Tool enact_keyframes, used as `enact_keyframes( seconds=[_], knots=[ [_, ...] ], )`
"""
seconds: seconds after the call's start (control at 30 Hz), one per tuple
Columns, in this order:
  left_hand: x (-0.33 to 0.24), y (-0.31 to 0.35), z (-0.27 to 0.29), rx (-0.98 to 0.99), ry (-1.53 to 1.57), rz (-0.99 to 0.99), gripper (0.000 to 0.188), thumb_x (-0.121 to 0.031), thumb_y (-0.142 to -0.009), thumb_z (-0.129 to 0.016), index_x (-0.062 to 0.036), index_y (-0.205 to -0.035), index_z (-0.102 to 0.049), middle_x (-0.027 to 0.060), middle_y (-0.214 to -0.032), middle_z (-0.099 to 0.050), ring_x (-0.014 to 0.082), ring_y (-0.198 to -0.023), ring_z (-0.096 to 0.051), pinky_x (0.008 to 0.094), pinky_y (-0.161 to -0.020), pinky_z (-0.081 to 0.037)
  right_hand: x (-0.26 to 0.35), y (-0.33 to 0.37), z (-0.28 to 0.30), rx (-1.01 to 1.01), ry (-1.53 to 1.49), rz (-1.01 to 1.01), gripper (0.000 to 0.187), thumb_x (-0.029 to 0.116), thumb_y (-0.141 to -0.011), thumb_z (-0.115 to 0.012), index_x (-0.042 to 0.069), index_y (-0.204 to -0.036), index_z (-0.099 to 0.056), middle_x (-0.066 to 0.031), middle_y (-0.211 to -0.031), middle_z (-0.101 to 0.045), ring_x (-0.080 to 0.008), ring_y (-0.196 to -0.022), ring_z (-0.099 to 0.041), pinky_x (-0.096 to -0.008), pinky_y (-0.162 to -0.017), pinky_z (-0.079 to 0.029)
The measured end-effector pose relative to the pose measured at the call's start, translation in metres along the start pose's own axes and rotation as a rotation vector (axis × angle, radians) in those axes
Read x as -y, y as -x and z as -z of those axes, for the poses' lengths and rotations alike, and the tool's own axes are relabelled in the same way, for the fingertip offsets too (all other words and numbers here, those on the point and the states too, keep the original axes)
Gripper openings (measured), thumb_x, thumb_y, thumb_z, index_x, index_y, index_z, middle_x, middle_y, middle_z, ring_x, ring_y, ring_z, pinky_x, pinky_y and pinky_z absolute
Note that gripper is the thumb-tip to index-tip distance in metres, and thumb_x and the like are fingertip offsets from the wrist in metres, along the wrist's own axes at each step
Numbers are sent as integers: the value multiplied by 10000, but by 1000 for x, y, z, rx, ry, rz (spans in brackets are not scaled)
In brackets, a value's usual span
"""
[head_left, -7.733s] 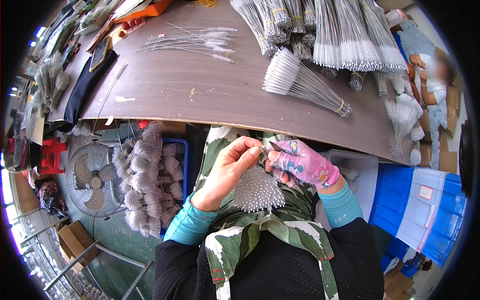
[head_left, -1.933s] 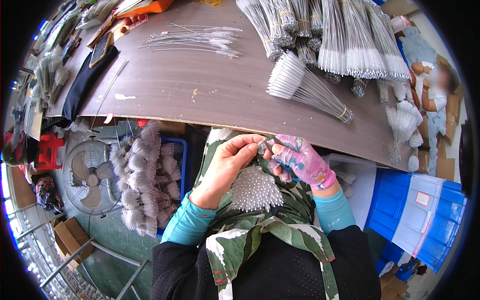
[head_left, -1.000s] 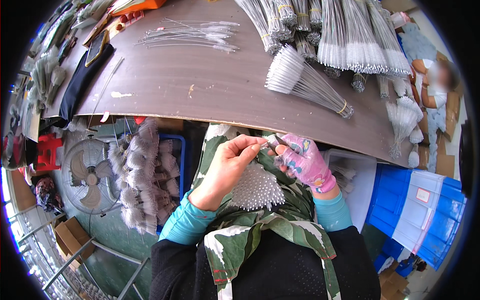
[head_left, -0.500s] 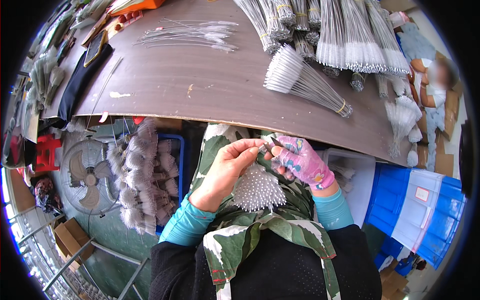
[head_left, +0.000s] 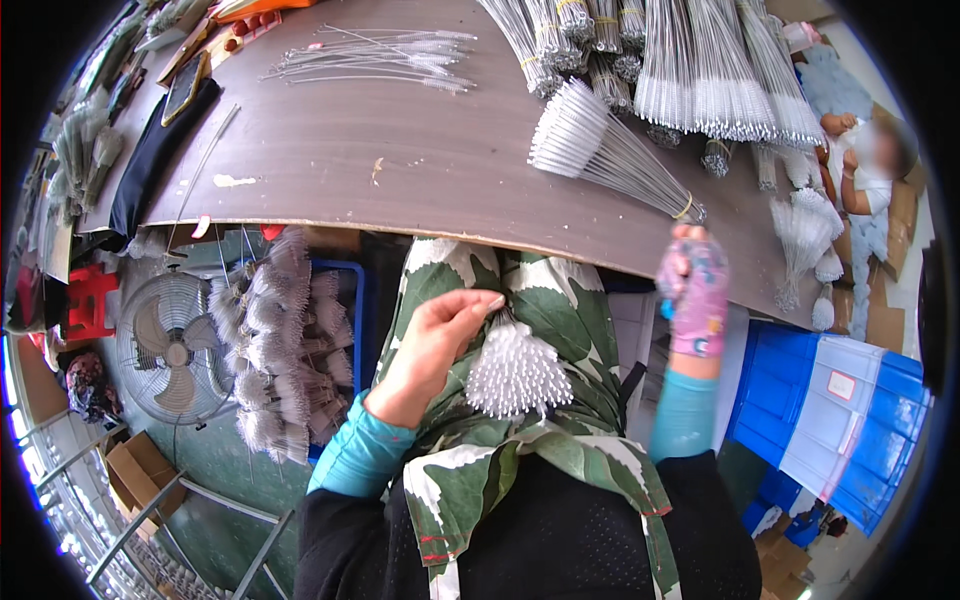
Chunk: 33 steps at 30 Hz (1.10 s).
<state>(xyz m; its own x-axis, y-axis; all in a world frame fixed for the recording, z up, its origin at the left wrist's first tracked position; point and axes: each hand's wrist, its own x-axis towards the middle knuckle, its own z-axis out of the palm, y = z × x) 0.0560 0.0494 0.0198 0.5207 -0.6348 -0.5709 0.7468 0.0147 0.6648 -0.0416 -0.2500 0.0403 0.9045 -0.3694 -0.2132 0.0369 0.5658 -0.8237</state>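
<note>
We note left hand [head_left: 432, 345] pinching brush bundle [head_left: 516, 368] over lap; gloved right hand [head_left: 692, 292] raised at table [head_left: 400, 165] edge, grip unclear.

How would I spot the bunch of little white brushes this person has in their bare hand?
Start at the big brown table and drop to the leaf-print apron on the person's lap. The left hand pinches a bunch of brushes there. Unlike the tied bundle on the table, near the gloved right hand, its white tips fan downward in a dome.
</note>
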Motion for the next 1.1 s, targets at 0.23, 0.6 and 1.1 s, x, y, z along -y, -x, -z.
enact_keyframes(
  seconds=[0.23, 0.6, 1.1],
  knots=[
    [4, 0, -3, 99, 84, -7, 159, -124, -912, -549, -52, -1037, -614, -106, -672, -422, -8, -537, -279, 165, -465, -179, -41, 9, -80, -124, 309, -237, 205, 218, -920, -550, 36, -993, -609, 1, -656, -541, -54, -477, -455, -174, -411, -333],
    [4, 2, 1, 144, 110, -32, 153, -127, -918, -542, -60, -1043, -599, -95, -704, -431, -6, -554, -288, 162, -475, -183, -60, 13, -110, 105, 495, -367, 114, 116, -855, -608, 55, -948, -583, 10, -776, -572, -46, -554, -485, -179, -460, -343],
    [8, 2, -4, 76, -17, -190, 133, -126, -918, -552, -59, -1021, -603, -89, -770, -512, -20, -623, -378, 140, -529, -269, -61, 13, -110, 162, 576, -286, 143, 0, -810, -629, 1, -953, -623, -28, -880, -635, -92, -839, -580, -242, -759, -474]
  ],
)
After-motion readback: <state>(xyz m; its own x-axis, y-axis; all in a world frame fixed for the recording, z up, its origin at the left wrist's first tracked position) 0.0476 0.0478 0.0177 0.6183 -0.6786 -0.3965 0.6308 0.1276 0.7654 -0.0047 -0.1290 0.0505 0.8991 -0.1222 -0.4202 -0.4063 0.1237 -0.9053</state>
